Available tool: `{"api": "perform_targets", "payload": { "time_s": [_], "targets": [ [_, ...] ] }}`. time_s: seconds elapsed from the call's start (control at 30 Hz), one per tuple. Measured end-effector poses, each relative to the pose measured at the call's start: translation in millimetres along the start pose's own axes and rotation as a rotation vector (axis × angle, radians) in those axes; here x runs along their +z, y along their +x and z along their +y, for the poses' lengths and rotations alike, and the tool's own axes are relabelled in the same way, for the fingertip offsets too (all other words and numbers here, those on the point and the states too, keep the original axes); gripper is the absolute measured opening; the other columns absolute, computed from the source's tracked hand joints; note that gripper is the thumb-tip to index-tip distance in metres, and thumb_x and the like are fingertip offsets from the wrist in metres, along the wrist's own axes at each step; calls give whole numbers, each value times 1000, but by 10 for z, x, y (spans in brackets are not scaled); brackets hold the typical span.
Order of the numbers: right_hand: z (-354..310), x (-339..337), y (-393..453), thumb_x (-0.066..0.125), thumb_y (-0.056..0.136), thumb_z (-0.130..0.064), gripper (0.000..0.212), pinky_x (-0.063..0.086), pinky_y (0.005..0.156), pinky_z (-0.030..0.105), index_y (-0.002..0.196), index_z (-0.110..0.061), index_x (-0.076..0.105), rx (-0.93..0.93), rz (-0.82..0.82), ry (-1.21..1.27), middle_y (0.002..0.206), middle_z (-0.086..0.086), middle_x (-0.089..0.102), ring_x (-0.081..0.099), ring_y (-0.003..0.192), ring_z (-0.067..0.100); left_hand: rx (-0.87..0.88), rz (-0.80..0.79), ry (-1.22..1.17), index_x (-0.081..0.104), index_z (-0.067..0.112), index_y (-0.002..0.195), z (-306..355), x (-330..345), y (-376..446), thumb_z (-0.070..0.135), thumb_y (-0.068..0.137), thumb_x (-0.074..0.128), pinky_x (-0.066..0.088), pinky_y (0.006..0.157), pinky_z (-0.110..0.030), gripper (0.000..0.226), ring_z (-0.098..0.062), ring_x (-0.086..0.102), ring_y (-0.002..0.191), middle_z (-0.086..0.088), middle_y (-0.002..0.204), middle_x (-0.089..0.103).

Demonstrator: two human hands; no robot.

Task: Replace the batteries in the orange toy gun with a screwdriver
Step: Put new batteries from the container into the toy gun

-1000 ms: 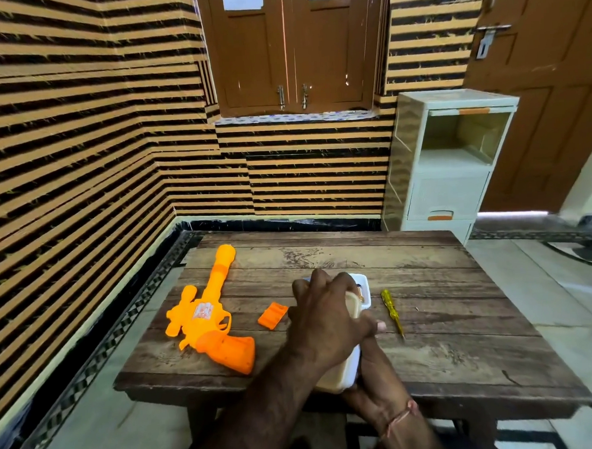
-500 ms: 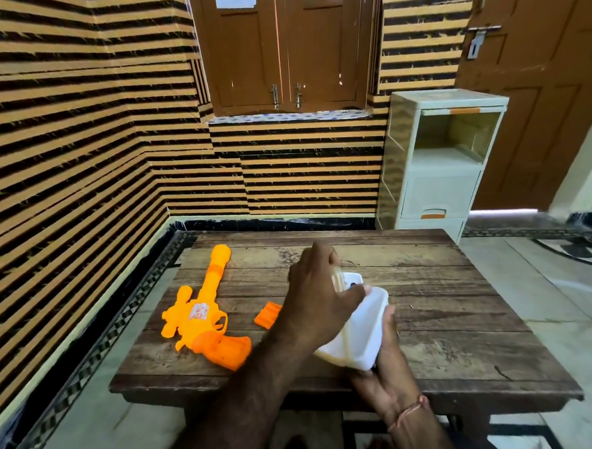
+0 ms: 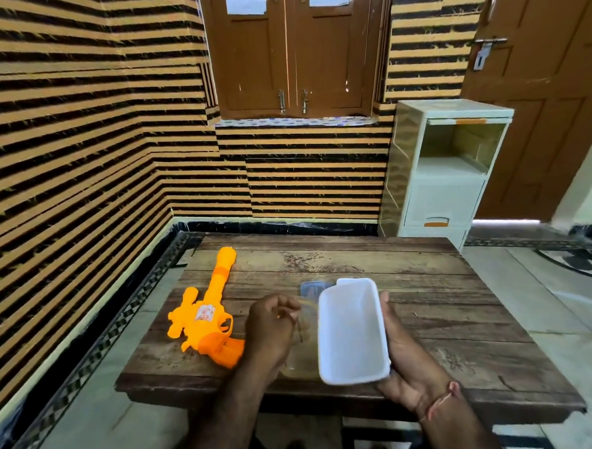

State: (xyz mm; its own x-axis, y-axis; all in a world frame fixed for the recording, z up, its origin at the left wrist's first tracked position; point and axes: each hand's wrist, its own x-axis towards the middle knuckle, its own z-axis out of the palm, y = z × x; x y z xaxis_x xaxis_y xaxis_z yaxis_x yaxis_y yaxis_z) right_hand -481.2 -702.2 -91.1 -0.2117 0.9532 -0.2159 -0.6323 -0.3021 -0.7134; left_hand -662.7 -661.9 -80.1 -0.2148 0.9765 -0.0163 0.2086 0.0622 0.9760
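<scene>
Right grip (image 3: pixel 402 352) clamps white lid (image 3: pixel 351 329) aside; left grip (image 3: pixel 270 325) pinches inside clear container (image 3: pixel 302 344), likely fetching batteries.

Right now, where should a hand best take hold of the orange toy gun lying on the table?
Likely by the grip of the orange toy gun, from the table's near edge: the gun lies flat, barrel pointing away, and its thick grip end sits nearest the left hand.
</scene>
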Motion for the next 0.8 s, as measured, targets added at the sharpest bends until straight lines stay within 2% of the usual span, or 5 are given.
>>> {"api": "perform_targets", "payload": {
  "time_s": [0.23, 0.37, 0.43, 0.53, 0.8],
  "targets": [
    [51, 216, 78, 67, 75, -68, 58, 33, 99, 51, 112, -24, 70, 18, 120, -252, 124, 19, 65, 53, 122, 46, -272, -262, -415, 73, 13, 94, 70, 61, -221, 44, 96, 58, 52, 67, -34, 34, -28, 71, 77, -12, 89, 75],
    [47, 304, 50, 58, 83, -64, 45, 55, 60, 38, 100, -26, 74, 21, 137, -360, 109, 22, 70, 65, 96, 46, -198, -281, -263, 64, 20, 112, -31, 91, -241, 10, 88, 69, 51, 68, -30, 27, -24, 68, 90, -7, 103, 72],
    [33, 323, 54, 59, 81, -65, 49, 38, 37, 21, 99, -22, 74, 4, 185, -489, 89, 18, 69, 60, 69, 34, -185, -245, -204, 60, 25, 117, -37, 101, -232, -1, 85, 65, 49, 68, -29, 42, -22, 64, 94, -3, 107, 68],
    [17, 302, 111, 62, 84, -59, 58, 28, 39, 19, 84, -1, 67, -49, 314, -684, 55, 9, 50, 40, 41, 18, -214, -160, -194, 57, 28, 119, -14, 82, -226, -8, 84, 56, 48, 62, -27, 51, -20, 60, 88, 1, 102, 64],
    [-116, 333, 175, 69, 87, -21, 30, 42, 54, 27, 61, -11, 59, -390, 637, -1006, 55, -1, 62, 56, 52, 16, -395, -78, -433, 66, 8, 101, -26, 49, -203, -8, 79, 47, 52, 72, -43, 33, -40, 64, 89, -21, 100, 70]
  ]
}}
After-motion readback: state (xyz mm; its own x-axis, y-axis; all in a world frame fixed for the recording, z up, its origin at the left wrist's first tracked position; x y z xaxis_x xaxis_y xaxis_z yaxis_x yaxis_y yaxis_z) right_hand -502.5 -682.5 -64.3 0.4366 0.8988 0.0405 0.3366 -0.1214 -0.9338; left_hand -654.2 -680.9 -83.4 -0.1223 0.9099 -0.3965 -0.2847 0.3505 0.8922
